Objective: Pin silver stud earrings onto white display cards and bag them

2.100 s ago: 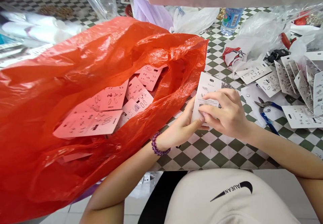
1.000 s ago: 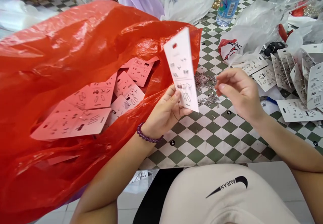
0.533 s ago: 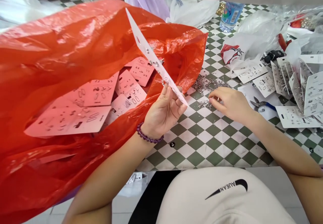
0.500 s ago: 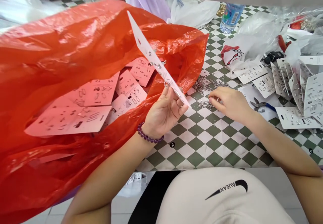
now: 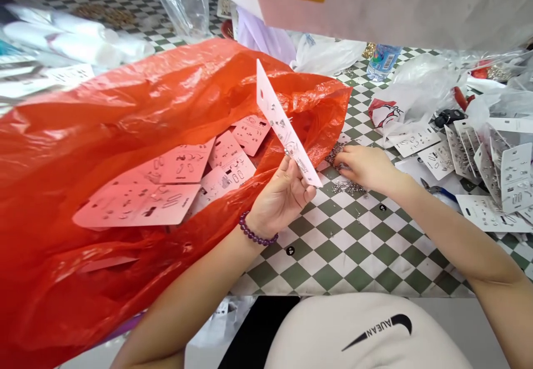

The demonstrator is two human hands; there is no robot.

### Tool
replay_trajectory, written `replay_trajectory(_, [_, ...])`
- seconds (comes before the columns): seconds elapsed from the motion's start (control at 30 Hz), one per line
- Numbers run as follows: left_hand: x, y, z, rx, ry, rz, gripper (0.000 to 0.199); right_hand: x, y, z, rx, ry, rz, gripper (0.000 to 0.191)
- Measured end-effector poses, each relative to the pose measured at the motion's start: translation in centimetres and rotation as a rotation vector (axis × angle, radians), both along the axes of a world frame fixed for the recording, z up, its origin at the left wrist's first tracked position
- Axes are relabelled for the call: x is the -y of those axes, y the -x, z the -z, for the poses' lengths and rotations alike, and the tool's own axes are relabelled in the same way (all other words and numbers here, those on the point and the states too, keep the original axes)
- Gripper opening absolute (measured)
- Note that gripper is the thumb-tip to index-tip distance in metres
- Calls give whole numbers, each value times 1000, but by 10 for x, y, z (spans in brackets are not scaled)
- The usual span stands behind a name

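Card (image 5: 283,127) stands tilted in the left hand (image 5: 278,202), its lower end pinched between thumb and fingers that are closed on it, its slotted upper end leaning over the red bag (image 5: 125,102). Small jewelry dots its face. The right hand (image 5: 368,168) reaches down with bent fingers, tips among loose studs (image 5: 348,187) just beside the card's lower end; whether they grip any cannot be told. A purple bracelet (image 5: 256,238) rings the left wrist.

The red bag's mouth gapes beside the left arm, several filled cards (image 5: 144,202) overlapping inside. Across the checked cloth (image 5: 353,263), pliers (image 5: 443,193) lie near more cards, some leaning upright (image 5: 516,177). Farther off are a printed white bag (image 5: 385,115), contents unclear, and a bottle (image 5: 382,62).
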State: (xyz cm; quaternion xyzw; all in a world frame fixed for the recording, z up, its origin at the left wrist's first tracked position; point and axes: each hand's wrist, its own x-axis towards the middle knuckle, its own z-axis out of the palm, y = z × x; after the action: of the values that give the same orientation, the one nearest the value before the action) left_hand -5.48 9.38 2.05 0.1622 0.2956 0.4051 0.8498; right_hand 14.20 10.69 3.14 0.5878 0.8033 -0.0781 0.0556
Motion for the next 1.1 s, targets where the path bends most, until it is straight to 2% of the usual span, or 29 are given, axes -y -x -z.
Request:
replay_trajectory(0.33, [0,-2,0,98,67,-31,14,-1,1,1,-45,-4,9,20])
replay_trajectory(0.57, [1,-1,5,101,-75,72,7,-2,6,11,-75,-45,-49,17])
replay_trajectory(0.7, [3,-2,9,76,-163,145,20,6,-1,14,-191,-101,8,17])
replay_trajectory(0.77, [4,-2,10,82,-165,168,22,15,-2,11,-421,-96,76,16])
replay_trajectory(0.87, [6,-3,10,80,-169,203,23,32,2,2,-1017,12,228,17])
replay_trajectory(0.93, [8,-4,9,59,-181,220,26,42,9,-4,-1310,82,300,20])
replay_trajectory(1.0, [10,-4,8,41,-202,229,27,49,17,-9,-1474,100,315,17])
replay_trajectory(1.1, [12,-5,7,49,-226,241,28,56,29,-15,-1610,97,284,11])
